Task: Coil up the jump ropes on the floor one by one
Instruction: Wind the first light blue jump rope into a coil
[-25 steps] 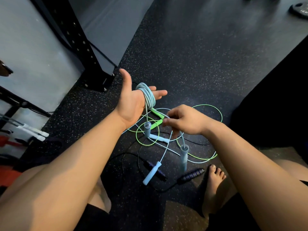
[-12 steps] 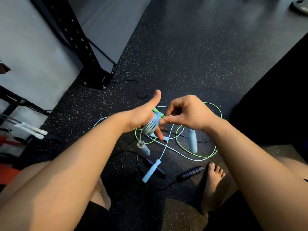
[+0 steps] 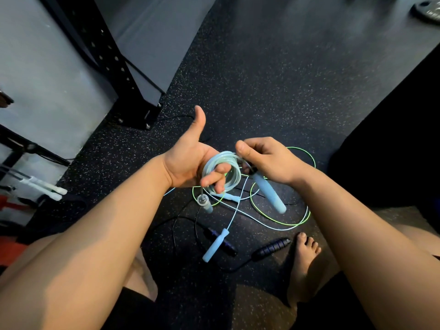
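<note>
My left hand (image 3: 188, 160), thumb raised, is curling its fingers (image 3: 213, 178) through the coiled light-blue jump rope (image 3: 234, 175). My right hand (image 3: 269, 158) is pinching that rope above its hanging handle (image 3: 270, 195). A green rope (image 3: 309, 214) and a black rope (image 3: 271, 247) are lying on the floor (image 3: 262, 79) beneath.

A pale blue rope (image 3: 223, 172) is wound in a tight coil around the left hand's (image 3: 188, 163) fingers (image 3: 214, 178). One handle (image 3: 206, 206) dangles below. The other handle (image 3: 270, 195) slants down from the right hand (image 3: 269, 158), which pinches the cord. A green rope (image 3: 281, 217), a second blue rope (image 3: 215, 245) and a black rope (image 3: 271, 248) lie loosely tangled on the floor (image 3: 262, 79).
</note>
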A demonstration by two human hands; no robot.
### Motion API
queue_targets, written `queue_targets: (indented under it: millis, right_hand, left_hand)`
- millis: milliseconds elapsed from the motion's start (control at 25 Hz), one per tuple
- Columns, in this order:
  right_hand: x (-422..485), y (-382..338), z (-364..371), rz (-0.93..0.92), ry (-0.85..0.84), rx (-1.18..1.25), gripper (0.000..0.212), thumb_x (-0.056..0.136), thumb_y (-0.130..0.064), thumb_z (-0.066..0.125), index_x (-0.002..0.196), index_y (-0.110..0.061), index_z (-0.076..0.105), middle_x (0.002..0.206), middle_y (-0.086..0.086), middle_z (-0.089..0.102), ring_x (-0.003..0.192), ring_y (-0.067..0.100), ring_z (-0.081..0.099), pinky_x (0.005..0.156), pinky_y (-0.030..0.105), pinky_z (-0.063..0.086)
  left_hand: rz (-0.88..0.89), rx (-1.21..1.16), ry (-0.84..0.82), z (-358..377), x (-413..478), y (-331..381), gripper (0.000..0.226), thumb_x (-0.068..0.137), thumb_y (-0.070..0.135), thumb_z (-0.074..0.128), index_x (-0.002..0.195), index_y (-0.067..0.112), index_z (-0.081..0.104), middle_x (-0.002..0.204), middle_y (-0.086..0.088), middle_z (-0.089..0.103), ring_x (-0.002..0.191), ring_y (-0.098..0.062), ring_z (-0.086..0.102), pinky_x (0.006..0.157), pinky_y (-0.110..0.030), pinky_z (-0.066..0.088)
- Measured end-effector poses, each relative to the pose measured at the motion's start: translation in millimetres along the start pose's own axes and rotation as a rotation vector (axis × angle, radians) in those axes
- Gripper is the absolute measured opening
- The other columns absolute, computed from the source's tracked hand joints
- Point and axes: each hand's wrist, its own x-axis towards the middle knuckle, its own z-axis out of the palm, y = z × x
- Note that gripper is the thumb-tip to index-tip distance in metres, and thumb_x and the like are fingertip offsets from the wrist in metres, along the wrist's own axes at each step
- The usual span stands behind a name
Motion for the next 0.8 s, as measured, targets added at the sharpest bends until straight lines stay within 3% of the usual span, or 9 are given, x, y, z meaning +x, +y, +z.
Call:
queue_targets:
  millis: [120,240,320,480,640,800]
  right_hand:
    - [-2,0,4,-0.01,-0.074,0.091,0.067,0.087,-0.075,0.048,0.078,-0.011,0.062,0.07,0.005,0.061,0.066,0.018,0.051,0.067,0.043,0.043]
    - [-4,-3,8,-0.083,-0.126,0.192,0.037,0.094,-0.047,0.062,0.104,-0.012,0.07,0.095,0.011,0.071,0.086,0.016,0.062,0.081,0.042,0.051]
    - [-4,-5,8,-0.103,-0.153,0.229,0.033,0.092,-0.033,0.07,0.113,-0.007,0.071,0.107,0.021,0.073,0.095,0.021,0.065,0.09,0.045,0.053]
    - [0,-4,7,-0.069,-0.082,0.272,0.035,0.085,-0.027,0.075,0.104,0.001,0.072,0.098,0.032,0.07,0.082,0.028,0.064,0.077,0.044,0.053]
    - [3,-4,8,-0.056,-0.011,0.206,0.034,0.081,-0.035,0.079,0.095,-0.004,0.073,0.091,0.028,0.072,0.077,0.028,0.068,0.078,0.054,0.055]
    - [7,-8,8,-0.048,0.009,0.192,0.03,0.084,-0.026,0.078,0.095,0.001,0.072,0.089,0.022,0.075,0.074,0.024,0.07,0.075,0.044,0.056]
  left_hand:
    - [0.049,-0.044,0.055,-1,-3,1,0.114,0.064,0.094,-0.02,0.061,0.009,0.056,0.034,-0.005,0.04,0.053,-0.029,0.058,0.084,-0.04,0.048]
    - [0.071,-0.062,0.058,2,-2,1,0.109,0.065,0.094,-0.018,0.055,0.011,0.051,0.033,-0.004,0.037,0.049,-0.028,0.056,0.082,-0.041,0.047]
    - [0.072,-0.085,0.064,2,-2,1,0.108,0.067,0.094,-0.017,0.053,0.01,0.05,0.032,-0.004,0.037,0.047,-0.028,0.054,0.08,-0.039,0.048]
    - [0.068,-0.076,0.118,4,-1,4,0.113,0.07,0.092,-0.018,0.054,0.009,0.057,0.034,-0.005,0.035,0.051,-0.027,0.056,0.08,-0.034,0.05]
    - [0.086,-0.011,0.274,6,4,4,0.104,0.077,0.09,-0.012,0.05,0.008,0.046,0.035,-0.006,0.034,0.043,-0.025,0.05,0.089,-0.042,0.045]
    - [0.147,0.028,0.462,9,7,2,0.099,0.082,0.09,-0.002,0.048,0.008,0.045,0.037,-0.006,0.034,0.039,-0.023,0.045,0.072,-0.038,0.046]
